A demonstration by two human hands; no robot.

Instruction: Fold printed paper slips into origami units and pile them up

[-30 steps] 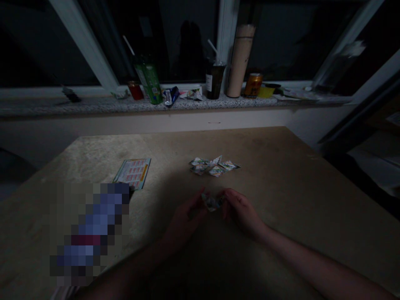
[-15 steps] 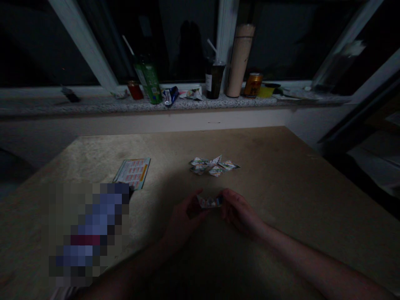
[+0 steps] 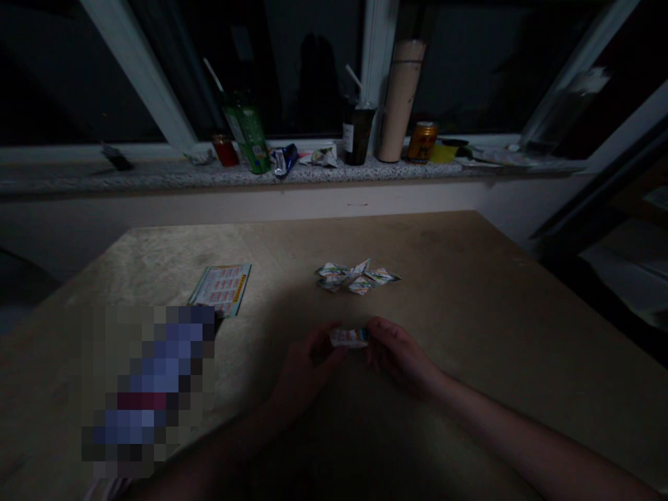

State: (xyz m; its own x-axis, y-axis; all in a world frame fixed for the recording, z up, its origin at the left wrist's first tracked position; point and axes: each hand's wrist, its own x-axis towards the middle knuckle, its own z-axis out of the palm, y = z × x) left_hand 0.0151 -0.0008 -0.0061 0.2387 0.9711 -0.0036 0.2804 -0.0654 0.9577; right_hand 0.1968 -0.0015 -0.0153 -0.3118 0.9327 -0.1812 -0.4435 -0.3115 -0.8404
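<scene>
Between my two hands is a small piece of folded printed paper (image 3: 348, 338), held close above the table (image 3: 470, 299). My left hand (image 3: 313, 355) grips its left end, with the thumb along the lower edge. The right end is pinched in the fingers of my right hand (image 3: 394, 348), which cover part of it. Just beyond my hands, several pointed folded-paper pieces (image 3: 360, 277) of similar print lie together on the table. The dim light hides the finer folds.
To the left lie a printed card (image 3: 222, 285) and a blurred-out bluish object (image 3: 161, 376). Along the windowsill (image 3: 313, 177) stand a green bottle (image 3: 253, 139), a dark cup with a straw (image 3: 358, 136), a tall pinkish flask (image 3: 401, 101) and an orange can (image 3: 422, 142).
The paper between my hands has turned, from an open, uneven top edge to a flatter printed strip. Both hands have shifted only slightly and keep their hold.
</scene>
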